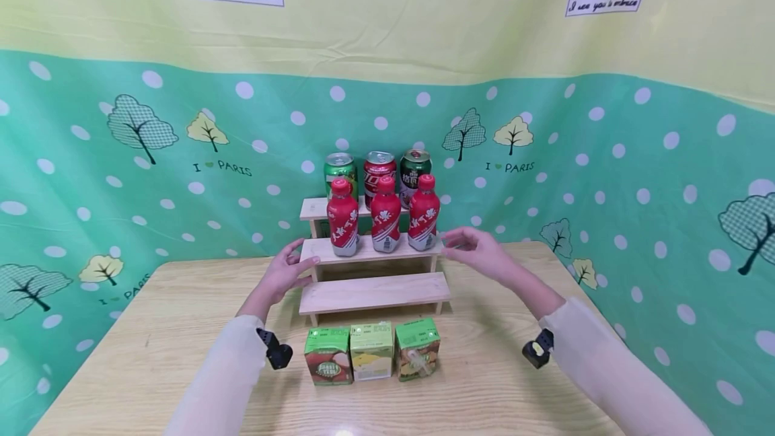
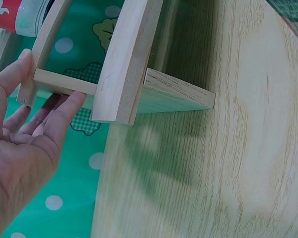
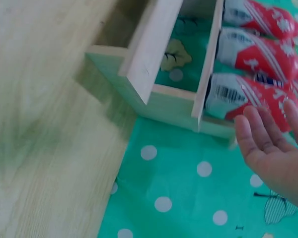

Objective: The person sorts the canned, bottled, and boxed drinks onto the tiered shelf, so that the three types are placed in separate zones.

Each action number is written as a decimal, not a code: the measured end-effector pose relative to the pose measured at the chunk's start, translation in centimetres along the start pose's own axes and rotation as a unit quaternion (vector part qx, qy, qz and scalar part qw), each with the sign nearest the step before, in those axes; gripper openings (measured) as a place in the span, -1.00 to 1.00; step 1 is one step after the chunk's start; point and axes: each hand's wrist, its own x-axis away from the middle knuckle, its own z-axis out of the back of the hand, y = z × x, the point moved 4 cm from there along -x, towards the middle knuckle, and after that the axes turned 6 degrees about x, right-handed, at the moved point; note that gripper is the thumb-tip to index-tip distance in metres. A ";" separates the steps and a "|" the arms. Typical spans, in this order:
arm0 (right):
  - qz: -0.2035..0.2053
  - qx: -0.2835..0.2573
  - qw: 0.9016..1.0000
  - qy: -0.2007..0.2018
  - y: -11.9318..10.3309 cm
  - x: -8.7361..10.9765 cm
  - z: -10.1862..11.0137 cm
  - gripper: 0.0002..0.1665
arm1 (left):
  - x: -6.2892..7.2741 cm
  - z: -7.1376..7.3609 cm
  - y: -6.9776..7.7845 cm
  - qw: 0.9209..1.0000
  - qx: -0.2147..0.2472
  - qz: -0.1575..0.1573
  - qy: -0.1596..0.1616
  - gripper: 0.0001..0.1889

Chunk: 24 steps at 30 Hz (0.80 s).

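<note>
A stepped wooden display rack stands on the table. Three red-capped bottles, left, middle and right, stand upright on its middle tier. My left hand is at that tier's left end; in the left wrist view, its thumb meets the board and a fingertip touches the side rail. Near the tier's right end, my right hand has its fingers spread, close to the right bottle and holding nothing; whether it touches the rack or bottle I cannot tell.
On the top tier, behind the bottles, stand a green can, a red can and a dark green can. Three drink cartons line up on the table before the rack. A patterned cloth hangs behind.
</note>
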 end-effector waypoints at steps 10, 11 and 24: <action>0.055 0.021 0.991 -0.117 -0.9 3.0 -4.7 -0.54 | 0.1 0.3 -0.2 1.000 -0.009 -0.005 0.000 -0.13; 0.058 0.017 0.990 -0.128 -0.9 3.2 -5.1 -0.53 | 0.1 0.3 -0.3 1.000 -0.007 -0.003 0.000 -0.14; 0.091 0.023 0.973 -0.208 0.5 5.4 -8.9 -0.34 | -0.1 0.0 -0.1 1.000 -0.004 -0.009 -0.002 -0.14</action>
